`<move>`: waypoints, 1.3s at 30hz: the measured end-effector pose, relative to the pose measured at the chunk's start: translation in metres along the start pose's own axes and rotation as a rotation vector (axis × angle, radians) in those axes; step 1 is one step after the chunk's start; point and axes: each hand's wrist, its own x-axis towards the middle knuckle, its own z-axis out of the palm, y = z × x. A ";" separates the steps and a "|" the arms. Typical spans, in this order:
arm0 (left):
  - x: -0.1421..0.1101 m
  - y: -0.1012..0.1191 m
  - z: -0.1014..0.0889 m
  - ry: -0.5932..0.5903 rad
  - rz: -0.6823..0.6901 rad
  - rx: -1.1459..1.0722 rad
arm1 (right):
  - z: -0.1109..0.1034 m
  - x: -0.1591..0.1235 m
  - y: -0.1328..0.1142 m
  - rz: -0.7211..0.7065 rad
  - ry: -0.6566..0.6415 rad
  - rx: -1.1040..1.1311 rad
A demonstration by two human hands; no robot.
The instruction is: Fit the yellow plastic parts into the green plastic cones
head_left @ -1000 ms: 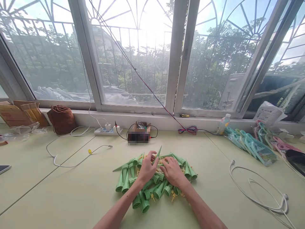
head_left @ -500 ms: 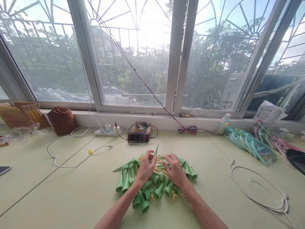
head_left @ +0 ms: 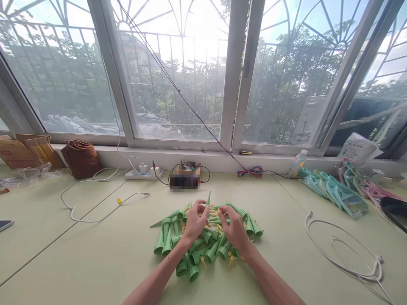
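My left hand (head_left: 196, 220) is closed around a green plastic cone-shaped spike (head_left: 208, 198), its pointed end up. To the right, my right hand (head_left: 234, 224) has its thumb and fingertips pinched together on what looks like a small yellow plastic valve (head_left: 219, 211), mostly covered by the fingers. Beneath and around both hands lies a pile of similar green spikes (head_left: 167, 239), hollow with wide ribbed open ends. Small yellow valves (head_left: 231, 258) with thin tips are scattered among them, several showing in the gap between my hands.
A power strip (head_left: 143, 173) and a small box (head_left: 189, 169) with a blurred dark front stand by the window wall. White cables (head_left: 343, 271) lie left and right. Teal dustpan-like items (head_left: 341, 195), a bottle (head_left: 298, 164) and a brown drawstring bag (head_left: 82, 159) line the back.
My right hand first lifted off the pile with its fingers apart, then its fingertips came together in a pinch. My left hand kept the spike, turning it more upright.
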 end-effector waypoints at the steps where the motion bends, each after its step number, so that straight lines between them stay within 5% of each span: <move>1: 0.000 0.000 0.000 0.001 0.000 -0.009 | 0.000 0.000 0.000 0.003 0.002 0.002; 39: 0.000 0.010 0.001 -0.127 -0.095 -0.176 | 0.001 0.001 -0.006 0.067 -0.004 0.073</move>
